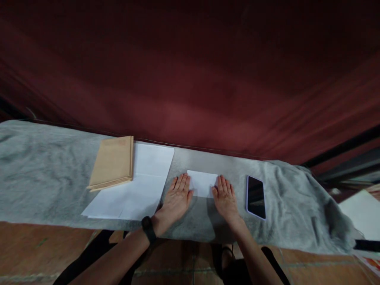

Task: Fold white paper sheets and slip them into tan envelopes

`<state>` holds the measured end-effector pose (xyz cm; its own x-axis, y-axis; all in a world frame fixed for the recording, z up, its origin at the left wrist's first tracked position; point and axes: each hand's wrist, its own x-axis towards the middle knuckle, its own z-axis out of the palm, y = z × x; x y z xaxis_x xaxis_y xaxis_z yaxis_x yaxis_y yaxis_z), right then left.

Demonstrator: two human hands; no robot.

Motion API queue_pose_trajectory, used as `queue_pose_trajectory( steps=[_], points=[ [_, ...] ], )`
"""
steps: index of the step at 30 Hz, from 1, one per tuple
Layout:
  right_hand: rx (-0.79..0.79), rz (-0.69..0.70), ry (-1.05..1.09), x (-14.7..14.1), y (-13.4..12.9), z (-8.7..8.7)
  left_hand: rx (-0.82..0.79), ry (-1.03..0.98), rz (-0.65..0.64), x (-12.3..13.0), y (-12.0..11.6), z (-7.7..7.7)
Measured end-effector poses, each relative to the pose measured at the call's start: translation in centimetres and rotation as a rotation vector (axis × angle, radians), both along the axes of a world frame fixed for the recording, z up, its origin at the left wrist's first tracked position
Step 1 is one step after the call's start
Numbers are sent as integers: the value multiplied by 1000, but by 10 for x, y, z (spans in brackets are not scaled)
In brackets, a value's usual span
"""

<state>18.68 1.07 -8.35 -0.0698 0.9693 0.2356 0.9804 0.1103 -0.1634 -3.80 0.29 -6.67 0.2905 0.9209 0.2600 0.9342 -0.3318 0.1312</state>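
A small white piece of paper (pixel 202 184), seemingly folded, lies flat on the grey cloth (pixel 208 221) in front of me. At its left edge rests my left hand (pixel 177 194), palm down with the fingers stretched out. My right hand (pixel 226 198) lies flat in the same way on its right edge. The fingertips of both hands touch the paper's sides, and neither hand grips anything. Whether the paper has several layers cannot be seen from here.
Left of my hands lie large white sheets (pixel 142 194) with a stack of brown envelopes (pixel 113 160) on their upper part. A phone (pixel 255 197) with a purple case lies to the right. A dark red wall or curtain (pixel 190 79) rises behind the cloth.
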Motion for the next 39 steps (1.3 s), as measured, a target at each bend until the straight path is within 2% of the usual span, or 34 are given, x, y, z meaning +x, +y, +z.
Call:
queue_pose_trajectory(
  steps=[3, 10, 15, 23, 29, 39],
  points=[
    [23, 6, 62, -6, 3, 4, 37, -30, -15, 8, 4, 3],
    [9, 218, 163, -47, 4, 11, 18, 17, -139, 34, 15, -4],
    [2, 197, 129, -59, 5, 9, -27, 77, -130, 35, 23, -10],
    [45, 110, 41, -39, 7, 3, 8, 36, -3, 21, 31, -8],
    [68, 80, 26, -20, 9, 1, 4, 43, 11, 6, 28, -4],
    [15, -3, 31, 8, 8, 0, 10, 47, 41, -10, 24, -3]
  ],
)
